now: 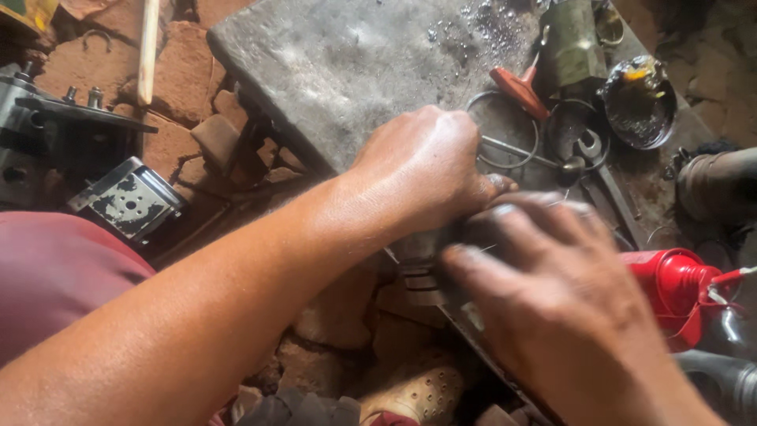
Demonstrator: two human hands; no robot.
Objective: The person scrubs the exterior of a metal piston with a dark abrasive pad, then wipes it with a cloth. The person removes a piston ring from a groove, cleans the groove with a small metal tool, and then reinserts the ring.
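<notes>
Head view — 1 frame, 2 bare hands over a grey metal slab that lay on reddish broken bricks.

Left hand: fist-like, fingers curled down at the slab's near edge, closed on a small dark metal part that showed only below the knuckles; what kind of part it was could not be told. Right hand: fingers bent and blurred, pressed against the same part from the right, fingertips touching the left hand's; whether it truly clasped the part or only bore on it could not be told.

On the slab beyond the hands: 1 red-handled tool, thin wire rings, 1 open-end spanner, 1 shallow dark dish with oily residue, 1 olive metal cylinder, scattered bright filings.

Right of the hands: 1 red oil can, just beside the right wrist.

Left of the slab: 1 grey machined block with holes, 1 dark housing with studs, 1 pale wooden stick. A maroon garment covered the lower left.
</notes>
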